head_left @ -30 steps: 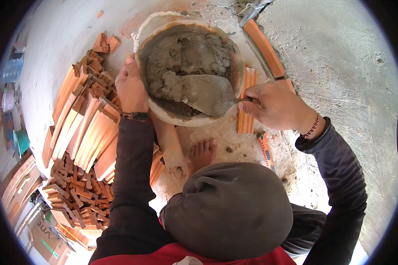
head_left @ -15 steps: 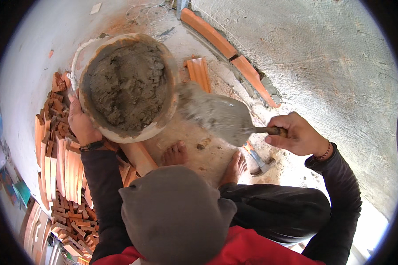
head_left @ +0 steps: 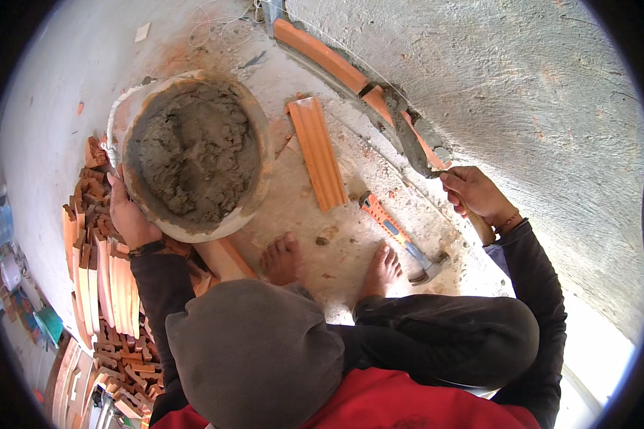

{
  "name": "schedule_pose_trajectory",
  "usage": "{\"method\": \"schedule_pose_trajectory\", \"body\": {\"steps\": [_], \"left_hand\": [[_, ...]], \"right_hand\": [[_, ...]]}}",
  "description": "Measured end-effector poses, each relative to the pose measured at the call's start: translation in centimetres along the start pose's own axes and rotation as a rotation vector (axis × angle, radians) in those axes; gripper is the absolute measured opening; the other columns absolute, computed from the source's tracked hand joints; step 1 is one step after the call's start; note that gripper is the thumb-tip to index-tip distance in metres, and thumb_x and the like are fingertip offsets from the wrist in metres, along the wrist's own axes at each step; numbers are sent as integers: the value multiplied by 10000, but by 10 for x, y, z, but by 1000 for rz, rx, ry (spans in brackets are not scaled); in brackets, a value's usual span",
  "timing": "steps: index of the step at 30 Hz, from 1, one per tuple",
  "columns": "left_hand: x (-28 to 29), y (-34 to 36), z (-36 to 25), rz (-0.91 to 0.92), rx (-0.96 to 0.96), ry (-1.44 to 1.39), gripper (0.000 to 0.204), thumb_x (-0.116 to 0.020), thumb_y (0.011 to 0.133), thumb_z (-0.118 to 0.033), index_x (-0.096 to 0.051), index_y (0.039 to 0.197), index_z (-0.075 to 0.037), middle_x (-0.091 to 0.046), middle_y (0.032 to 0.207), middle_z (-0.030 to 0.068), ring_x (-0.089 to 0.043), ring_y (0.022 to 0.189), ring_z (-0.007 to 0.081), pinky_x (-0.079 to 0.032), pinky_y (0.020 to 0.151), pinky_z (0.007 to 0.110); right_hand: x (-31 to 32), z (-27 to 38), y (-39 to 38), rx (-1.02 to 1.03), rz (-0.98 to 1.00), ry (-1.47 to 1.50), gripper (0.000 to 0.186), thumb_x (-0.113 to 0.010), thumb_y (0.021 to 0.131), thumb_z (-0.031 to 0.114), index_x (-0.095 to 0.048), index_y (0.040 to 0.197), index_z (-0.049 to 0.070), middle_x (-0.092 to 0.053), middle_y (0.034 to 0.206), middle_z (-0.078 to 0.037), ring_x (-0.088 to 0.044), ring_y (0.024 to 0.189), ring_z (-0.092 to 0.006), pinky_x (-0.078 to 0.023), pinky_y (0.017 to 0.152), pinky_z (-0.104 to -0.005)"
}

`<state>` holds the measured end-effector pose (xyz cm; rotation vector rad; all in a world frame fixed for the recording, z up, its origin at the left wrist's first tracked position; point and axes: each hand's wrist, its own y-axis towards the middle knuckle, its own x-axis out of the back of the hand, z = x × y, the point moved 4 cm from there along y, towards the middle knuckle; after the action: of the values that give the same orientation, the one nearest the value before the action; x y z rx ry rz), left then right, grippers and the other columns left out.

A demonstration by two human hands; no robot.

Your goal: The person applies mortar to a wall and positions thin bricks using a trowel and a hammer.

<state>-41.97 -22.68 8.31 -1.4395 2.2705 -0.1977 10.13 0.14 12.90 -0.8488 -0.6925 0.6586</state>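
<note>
My left hand (head_left: 131, 218) is closed on the lower left side of a round bucket (head_left: 263, 168), its fingers partly hidden. Grey wet mortar (head_left: 193, 154) fills the bucket, and a white rope handle (head_left: 112, 118) hangs at its left. My right hand (head_left: 479, 194) grips the wooden handle of a trowel (head_left: 406, 136). The mortar-smeared blade is tipped nearly edge-on against the row of orange clay tiles (head_left: 322, 58) at the foot of the rough wall. Fresh mortar (head_left: 426, 132) lies between these tiles and the wall.
A loose grooved clay tile (head_left: 318, 154) lies on the floor, with an orange-handled hammer (head_left: 397, 232) near my bare foot (head_left: 383, 272). Stacked clay pieces (head_left: 114, 286) line the left wall. A string (head_left: 368, 64) runs along the tile row.
My right hand has swung the trowel from beside the bucket to the tile row and turned its blade on edge. The bucket sits slightly further left in view.
</note>
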Motion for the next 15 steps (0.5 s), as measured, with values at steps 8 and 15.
{"method": "schedule_pose_trajectory", "body": {"steps": [8, 15], "left_hand": [[-5, -2, 0, 38, 19, 58, 532, -319, 1097, -393, -473, 1436, -13, -549, 1416, 109, -530, 1276, 265, -417, 1086, 413], [-4, -3, 0, -14, 24, 19, 507, -344, 1098, -342, -484, 1421, 23, -570, 1382, 118, -558, 1236, 253, -428, 1071, 393]], "right_hand": [[1, -17, 0, -13, 42, 207, 291, -513, 1033, 276, -565, 848, 58, -507, 605, 11, -468, 459, -86, -396, 429, -252], [-3, -17, 12, 158, -231, -154, 306, -561, 1011, 271, -564, 822, 29, -523, 600, -16, -503, 499, -111, -412, 470, -300]]}}
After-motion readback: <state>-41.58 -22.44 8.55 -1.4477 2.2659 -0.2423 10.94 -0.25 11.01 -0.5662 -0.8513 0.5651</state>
